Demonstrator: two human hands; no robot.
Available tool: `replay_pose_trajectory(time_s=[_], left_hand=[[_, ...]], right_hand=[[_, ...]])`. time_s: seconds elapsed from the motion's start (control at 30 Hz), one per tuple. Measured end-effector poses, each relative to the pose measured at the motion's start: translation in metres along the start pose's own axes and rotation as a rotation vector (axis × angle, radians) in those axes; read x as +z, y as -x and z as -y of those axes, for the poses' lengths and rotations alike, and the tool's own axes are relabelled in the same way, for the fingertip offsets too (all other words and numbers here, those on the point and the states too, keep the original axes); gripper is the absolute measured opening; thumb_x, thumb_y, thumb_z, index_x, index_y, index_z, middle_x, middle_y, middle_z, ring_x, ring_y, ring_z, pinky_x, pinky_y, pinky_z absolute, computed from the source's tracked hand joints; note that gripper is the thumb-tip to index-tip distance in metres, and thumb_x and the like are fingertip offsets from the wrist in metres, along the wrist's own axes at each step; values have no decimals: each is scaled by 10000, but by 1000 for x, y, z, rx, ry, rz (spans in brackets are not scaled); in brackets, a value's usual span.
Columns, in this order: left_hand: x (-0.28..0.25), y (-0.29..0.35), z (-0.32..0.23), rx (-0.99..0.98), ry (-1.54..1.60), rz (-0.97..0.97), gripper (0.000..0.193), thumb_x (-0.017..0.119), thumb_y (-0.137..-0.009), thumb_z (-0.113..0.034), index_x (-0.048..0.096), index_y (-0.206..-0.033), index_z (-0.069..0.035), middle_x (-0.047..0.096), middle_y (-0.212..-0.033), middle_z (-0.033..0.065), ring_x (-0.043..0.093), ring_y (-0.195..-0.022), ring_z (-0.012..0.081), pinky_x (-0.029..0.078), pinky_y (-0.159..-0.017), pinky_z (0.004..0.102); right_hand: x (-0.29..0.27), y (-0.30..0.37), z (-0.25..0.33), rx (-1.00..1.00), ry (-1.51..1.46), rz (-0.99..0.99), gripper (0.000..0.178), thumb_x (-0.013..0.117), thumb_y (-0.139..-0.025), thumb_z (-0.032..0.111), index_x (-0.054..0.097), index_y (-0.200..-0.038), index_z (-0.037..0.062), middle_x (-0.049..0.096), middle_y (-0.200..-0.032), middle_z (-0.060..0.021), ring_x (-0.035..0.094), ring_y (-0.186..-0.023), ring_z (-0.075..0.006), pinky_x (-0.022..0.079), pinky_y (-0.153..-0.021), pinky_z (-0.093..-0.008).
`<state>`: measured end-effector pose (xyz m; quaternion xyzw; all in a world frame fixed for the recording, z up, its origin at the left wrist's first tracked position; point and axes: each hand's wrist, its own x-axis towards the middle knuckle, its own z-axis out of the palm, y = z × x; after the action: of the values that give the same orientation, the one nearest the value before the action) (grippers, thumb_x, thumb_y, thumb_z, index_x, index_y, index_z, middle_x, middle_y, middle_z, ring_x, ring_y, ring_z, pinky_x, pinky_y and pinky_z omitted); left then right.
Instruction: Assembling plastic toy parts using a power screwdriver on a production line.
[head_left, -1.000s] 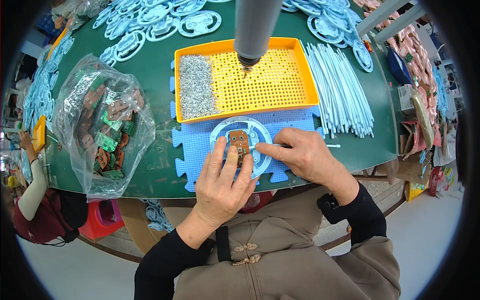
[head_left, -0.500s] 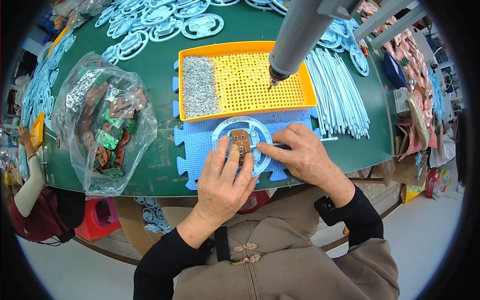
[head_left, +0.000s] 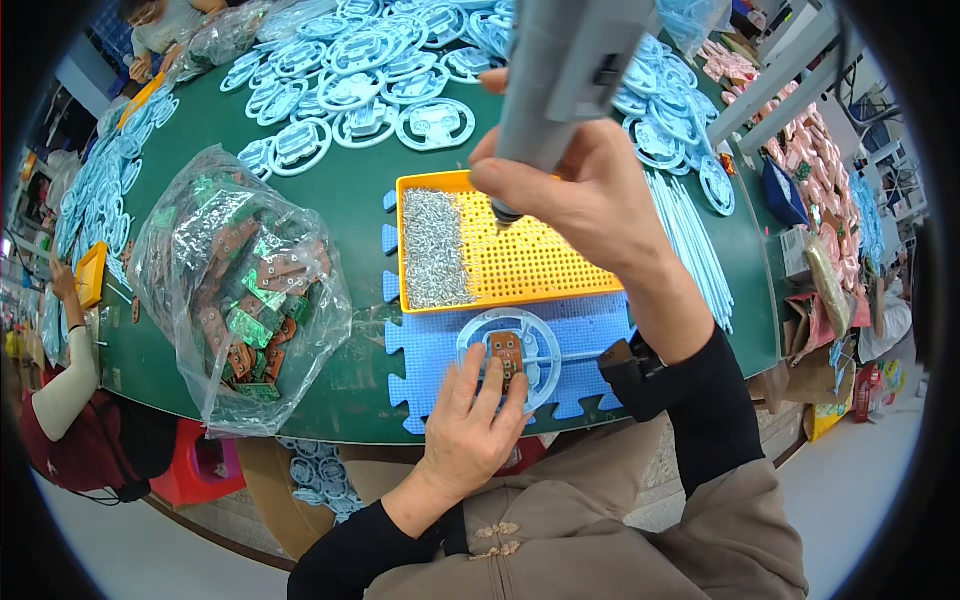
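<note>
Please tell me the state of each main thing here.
Right hand: gripping the grey screwdriver
Grey screwdriver: held, tip over the yellow tray
Left hand: fingers against the brown circuit board
Brown circuit board: inside the blue ring part
Blue ring part: lying on the blue mat
Yellow tray: partly filled with screws

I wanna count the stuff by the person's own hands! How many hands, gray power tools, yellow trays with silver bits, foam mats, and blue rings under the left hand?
Own hands, left hand plus right hand: 2
Gray power tool: 1
Yellow tray with silver bits: 1
Blue foam mat: 1
Blue ring under the left hand: 1
Total: 6
</note>
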<state>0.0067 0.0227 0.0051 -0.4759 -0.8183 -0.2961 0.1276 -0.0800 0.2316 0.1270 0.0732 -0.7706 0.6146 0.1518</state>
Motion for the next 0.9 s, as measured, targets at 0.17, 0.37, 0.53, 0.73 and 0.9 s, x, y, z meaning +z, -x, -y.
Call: replay_pose_trajectory(time_s=[0.17, 0.37, 0.53, 0.73, 0.9], left_hand=[[4, -3, 0, 18, -4, -9, 435, 820, -669, -181, 712, -1063, -31, 620, -1135, 227, 537, -1228, 451, 519, -913, 519], [10, -2, 3, 3, 19, -21, 445, 823, -667, -191, 711, -1073, -44, 614, -1150, 219, 523, -1243, 447, 512, -920, 544], [6, 1, 3, -19, 20, -2, 466, 831, -676, -205, 706, -1102, -63, 602, -1182, 211, 479, -1285, 443, 454, -1004, 601], [10, 2, 3, -20, 24, -3, 478, 839, -687, -216, 700, -1120, -67, 598, -1197, 207, 475, -1292, 445, 435, -1034, 601], [10, 2, 3, -13, 27, 9, 494, 836, -694, -220, 690, -1141, -70, 593, -1205, 211, 479, -1290, 445, 433, -1037, 600]], right_hand=[[-3, 5, 26, -37, -25, -72, 500, 713, -888, 100, 534, -1336, -31, 693, -962, -77, 665, -893, -144, 528, -823, -305], [14, 11, -18, 21, -256, -187, 411, 692, -905, 107, 562, -1267, -41, 625, -836, -40, 612, -789, -133, 482, -747, -278], [11, 8, -32, -104, -224, -343, 350, 717, -925, 237, 590, -1105, -35, 580, -682, -33, 569, -617, -144, 461, -603, -298], [-1, 14, -43, -74, -260, -357, 362, 719, -922, 260, 593, -1100, -30, 580, -679, -35, 572, -608, -143, 469, -597, -300], [-4, 15, -48, -72, -250, -370, 338, 711, -925, 253, 600, -1086, -23, 582, -675, -35, 573, -595, -141, 471, -593, -297]])
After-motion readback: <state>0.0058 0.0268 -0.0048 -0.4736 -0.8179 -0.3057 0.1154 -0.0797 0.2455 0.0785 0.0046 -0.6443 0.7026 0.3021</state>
